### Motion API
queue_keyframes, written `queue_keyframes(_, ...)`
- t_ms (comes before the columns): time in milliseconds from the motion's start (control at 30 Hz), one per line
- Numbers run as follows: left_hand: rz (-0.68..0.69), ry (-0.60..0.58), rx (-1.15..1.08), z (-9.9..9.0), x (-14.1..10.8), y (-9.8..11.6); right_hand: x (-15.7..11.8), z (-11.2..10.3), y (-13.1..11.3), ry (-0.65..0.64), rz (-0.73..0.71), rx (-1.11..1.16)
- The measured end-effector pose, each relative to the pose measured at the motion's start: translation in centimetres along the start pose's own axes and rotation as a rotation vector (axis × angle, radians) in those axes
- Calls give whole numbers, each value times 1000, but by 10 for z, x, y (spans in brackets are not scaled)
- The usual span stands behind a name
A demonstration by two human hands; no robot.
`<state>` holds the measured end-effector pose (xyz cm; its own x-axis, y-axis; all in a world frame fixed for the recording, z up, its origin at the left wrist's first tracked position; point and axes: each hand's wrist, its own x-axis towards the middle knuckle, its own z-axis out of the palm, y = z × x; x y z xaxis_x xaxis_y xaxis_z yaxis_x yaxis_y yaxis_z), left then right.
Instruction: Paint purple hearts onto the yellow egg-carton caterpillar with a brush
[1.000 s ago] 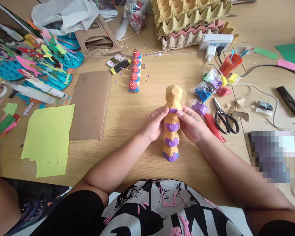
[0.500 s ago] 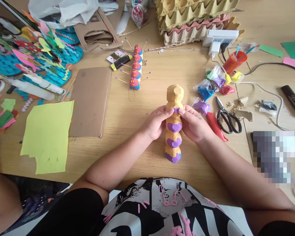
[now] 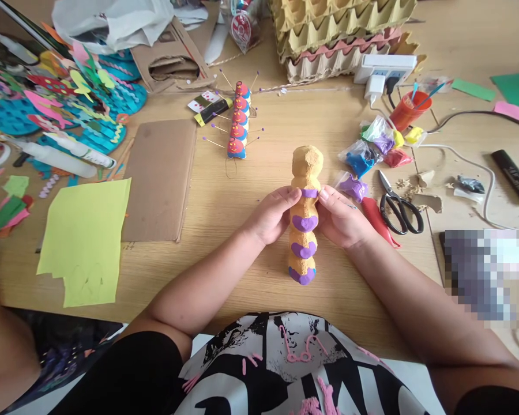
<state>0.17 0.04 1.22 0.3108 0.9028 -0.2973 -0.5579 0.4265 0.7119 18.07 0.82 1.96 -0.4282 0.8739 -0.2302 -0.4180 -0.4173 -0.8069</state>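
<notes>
An orange-yellow bumpy strip (image 3: 307, 163) stands lengthwise between my hands, with purple clay patches on its lower bumps. Near its upper middle lies a narrow purple clay band (image 3: 309, 193). My left hand (image 3: 274, 213) grips the strip's left side, its thumb at the band's left end. On the right side my right hand (image 3: 343, 216) holds the strip too, thumb beside the band's right end. The fingers under the strip are hidden. Farther back lies a red and blue caterpillar figure (image 3: 239, 118) with purple-tipped sticks.
Black scissors (image 3: 400, 207), a red tool (image 3: 378, 222) and bagged clay (image 3: 358, 161) lie right of my hands. Brown cardboard (image 3: 160, 178) and yellow-green paper (image 3: 84, 242) are at left. Egg trays (image 3: 341, 34) stack at the back. A person's arm (image 3: 6, 351) shows at lower left.
Both thumbs have drawn outward off the purple band, which shows more fully now. The strip has shifted slightly left at its lower end.
</notes>
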Motion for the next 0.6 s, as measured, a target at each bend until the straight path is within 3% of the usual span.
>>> queue_keyframes(600, -46, -34, -132, -3, 2, -4, 4, -10, 8, -73, 18, 83)
